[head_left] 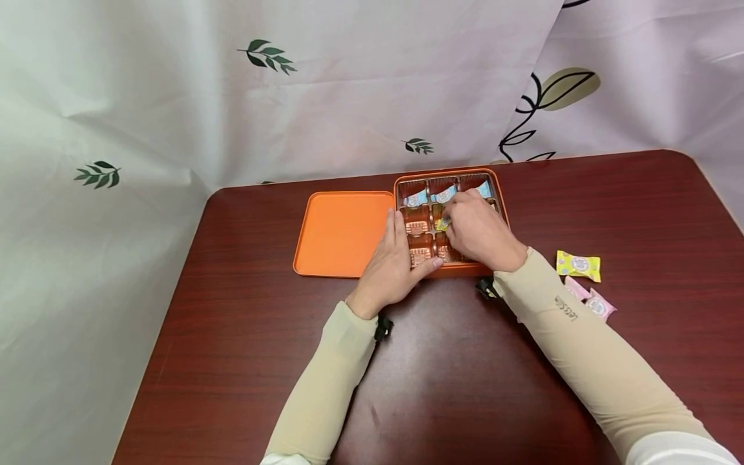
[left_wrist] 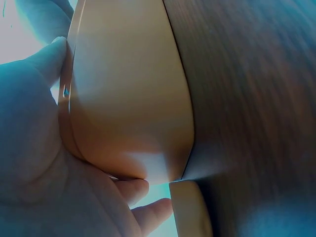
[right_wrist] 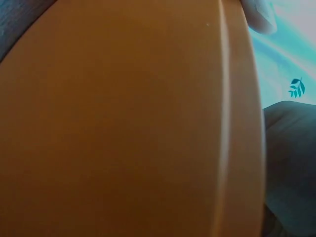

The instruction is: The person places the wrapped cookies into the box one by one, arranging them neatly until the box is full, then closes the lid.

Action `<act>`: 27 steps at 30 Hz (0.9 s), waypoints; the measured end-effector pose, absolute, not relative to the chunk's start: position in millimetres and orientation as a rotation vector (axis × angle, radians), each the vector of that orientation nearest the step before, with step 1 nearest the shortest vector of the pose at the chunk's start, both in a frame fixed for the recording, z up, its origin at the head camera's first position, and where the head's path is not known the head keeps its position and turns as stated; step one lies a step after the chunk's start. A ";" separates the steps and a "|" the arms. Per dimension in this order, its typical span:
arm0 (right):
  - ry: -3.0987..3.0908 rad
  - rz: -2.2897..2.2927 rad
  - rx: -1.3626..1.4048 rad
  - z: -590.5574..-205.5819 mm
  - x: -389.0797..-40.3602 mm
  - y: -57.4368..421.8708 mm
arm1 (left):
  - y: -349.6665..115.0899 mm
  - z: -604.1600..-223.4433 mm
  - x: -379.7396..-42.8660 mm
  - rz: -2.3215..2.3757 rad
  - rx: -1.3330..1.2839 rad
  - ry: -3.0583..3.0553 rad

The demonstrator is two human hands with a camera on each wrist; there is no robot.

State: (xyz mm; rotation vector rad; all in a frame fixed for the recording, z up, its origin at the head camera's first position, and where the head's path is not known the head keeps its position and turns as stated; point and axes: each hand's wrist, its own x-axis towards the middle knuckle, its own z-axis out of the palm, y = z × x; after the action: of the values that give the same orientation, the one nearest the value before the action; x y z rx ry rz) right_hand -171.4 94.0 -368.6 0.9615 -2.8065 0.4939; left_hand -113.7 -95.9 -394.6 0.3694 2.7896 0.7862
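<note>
My right hand (head_left: 479, 229) is over an orange box (head_left: 465, 271) with a divided plastic tray, pinching a yellow-wrapped candy (head_left: 442, 224) at the middle compartment. Its fingers partly cover that candy and the compartments on the right. The left hand (head_left: 391, 265) rests against the box's near left corner, fingers stretched along the left side and thumb on the near rim. In the left wrist view, the palm touches the rim of the box wall (left_wrist: 128, 89). Blue-wrapped candies (head_left: 444, 194) lie in the back row. The box's orange side (right_wrist: 123, 123) fills most of the right wrist view.
Left of the box lies a flat orange lid (head_left: 343, 232). On the dark red table (head_left: 244, 336), right of the box, are a yellow-wrapped candy (head_left: 578, 265) and pink-wrapped candies (head_left: 599, 306), partly behind the right sleeve. A patterned cloth (head_left: 325, 116) hangs behind.
</note>
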 end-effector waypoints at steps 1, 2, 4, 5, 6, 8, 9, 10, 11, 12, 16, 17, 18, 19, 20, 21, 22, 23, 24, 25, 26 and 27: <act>-2.804 0.492 0.963 -369.2 -171.5 93.8 | -95.7 -394.8 -113.7 0.787 0.371 2.790; -2.803 0.492 0.960 -369.6 -171.3 93.8 | -95.7 -395.0 -113.8 0.787 0.371 2.790; -2.807 0.492 0.952 -370.5 -171.0 93.6 | -95.6 -395.5 -114.0 0.789 0.371 2.790; -2.809 0.493 0.948 -370.8 -170.7 93.5 | -95.6 -395.9 -114.1 0.788 0.370 2.790; -2.812 0.496 0.943 -371.3 -170.4 93.3 | -95.7 -396.1 -114.2 0.788 0.371 2.791; -2.819 0.495 0.934 -372.3 -170.2 93.0 | -96.1 -396.3 -113.8 0.798 0.366 2.787; -2.820 0.492 0.931 -372.6 -169.9 93.3 | -96.0 -396.2 -113.7 0.799 0.364 2.786; -2.819 0.492 0.929 -372.8 -169.7 93.4 | -96.0 -396.1 -113.5 0.802 0.363 2.784; -2.816 0.490 0.931 -373.0 -169.5 93.6 | -96.1 -396.0 -113.4 0.804 0.363 2.783; -2.811 0.493 0.934 -372.9 -169.4 93.8 | -96.3 -395.9 -113.2 0.803 0.361 2.784; -2.799 0.530 0.927 -370.8 -167.1 95.7 | -96.1 -395.7 -113.3 0.800 0.373 2.793; -2.797 0.543 0.920 -369.9 -166.1 96.4 | -96.0 -395.8 -113.4 0.799 0.376 2.794; -2.798 0.557 0.908 -368.8 -165.1 97.1 | -95.8 -395.9 -113.6 0.796 0.379 2.796; -2.799 0.572 0.894 -367.7 -164.1 98.1 | -95.5 -395.9 -113.8 0.795 0.384 2.797; -2.799 0.584 0.884 -366.5 -163.0 99.1 | -95.3 -395.8 -113.9 0.792 0.386 2.797; -2.798 0.591 0.875 -365.4 -161.9 100.3 | -95.1 -395.9 -114.0 0.786 0.387 2.798; -2.795 0.599 0.872 -364.4 -161.0 101.5 | -95.0 -395.9 -113.9 0.780 0.389 2.799; -2.792 0.604 0.867 -363.1 -160.0 102.9 | -94.9 -395.9 -113.7 0.774 0.389 2.800; -2.791 0.605 0.864 -362.0 -158.9 104.6 | -94.8 -395.8 -113.6 0.768 0.390 2.801; -2.787 0.602 0.868 -360.6 -158.0 106.2 | -94.9 -395.6 -113.5 0.767 0.390 2.802; -2.785 0.596 0.873 -359.1 -157.1 107.7 | -95.1 -395.5 -113.3 0.768 0.389 2.803; -2.784 0.587 0.874 -357.8 -156.3 109.3 | -95.1 -395.5 -113.3 0.766 0.390 2.805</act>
State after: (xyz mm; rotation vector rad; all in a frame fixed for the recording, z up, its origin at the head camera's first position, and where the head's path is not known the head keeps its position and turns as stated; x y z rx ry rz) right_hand -156.3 109.3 -357.8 0.8741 -2.7839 0.5874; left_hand -113.3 -95.1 -395.5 0.3896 2.8046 0.7661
